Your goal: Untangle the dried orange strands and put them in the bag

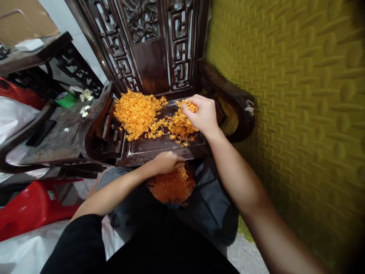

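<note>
My right hand [203, 114] is closed, with small orange flower-like pieces [190, 105] pinched between thumb and fingers. It is just above a smaller heap of the same spidery pieces [182, 125] on the dark wooden chair seat [148, 146]. A larger orange heap [135, 114] lies to the left, joined to the smaller one by a loose trail. My left hand [168, 163] is curled shut at the seat's front edge, its grip hidden. Below it, over my lap, a darker orange mass [172, 186] hangs or rests; whether a bag holds it, I cannot tell.
A carved chair back [151, 64] rises behind the seat, and a curved armrest [239, 99] stands at right beside a yellow textured wall [291, 95]. On the left are a side table [59, 140] with a green tape roll [66, 99] and a red plastic stool [34, 205].
</note>
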Available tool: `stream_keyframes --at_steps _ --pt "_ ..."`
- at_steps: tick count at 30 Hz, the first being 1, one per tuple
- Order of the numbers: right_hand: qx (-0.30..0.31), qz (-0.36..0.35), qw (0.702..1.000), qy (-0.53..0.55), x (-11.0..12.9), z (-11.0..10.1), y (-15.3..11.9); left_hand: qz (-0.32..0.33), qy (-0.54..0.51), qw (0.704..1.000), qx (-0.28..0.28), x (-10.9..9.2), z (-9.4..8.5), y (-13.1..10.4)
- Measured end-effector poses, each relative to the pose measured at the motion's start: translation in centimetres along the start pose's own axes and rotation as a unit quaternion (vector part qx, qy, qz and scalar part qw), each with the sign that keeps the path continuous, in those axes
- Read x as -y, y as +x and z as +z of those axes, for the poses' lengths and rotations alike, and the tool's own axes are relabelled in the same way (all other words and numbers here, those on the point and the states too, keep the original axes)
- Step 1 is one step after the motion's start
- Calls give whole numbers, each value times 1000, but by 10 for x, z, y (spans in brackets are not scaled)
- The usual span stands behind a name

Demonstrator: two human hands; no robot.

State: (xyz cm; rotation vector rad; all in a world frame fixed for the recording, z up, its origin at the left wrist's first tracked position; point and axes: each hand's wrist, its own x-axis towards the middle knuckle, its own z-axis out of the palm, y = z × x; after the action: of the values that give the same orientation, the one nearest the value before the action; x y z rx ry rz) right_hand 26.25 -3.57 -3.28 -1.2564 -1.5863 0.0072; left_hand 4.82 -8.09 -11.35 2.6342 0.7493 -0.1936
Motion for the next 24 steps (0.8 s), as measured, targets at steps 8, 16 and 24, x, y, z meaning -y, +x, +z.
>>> stream_keyframes --at_steps 8,16,24 --pt "0 24 999 24 -13 -3 -8 -74 100 992 -29 -1 38 80" --pt "-55 290 900 321 -15 -10 -9 -99 -34 974 -202 4 8 37" --pt "148 291 787 524 58 34 -16 -133 -668 512 -523 -6 -92 23"
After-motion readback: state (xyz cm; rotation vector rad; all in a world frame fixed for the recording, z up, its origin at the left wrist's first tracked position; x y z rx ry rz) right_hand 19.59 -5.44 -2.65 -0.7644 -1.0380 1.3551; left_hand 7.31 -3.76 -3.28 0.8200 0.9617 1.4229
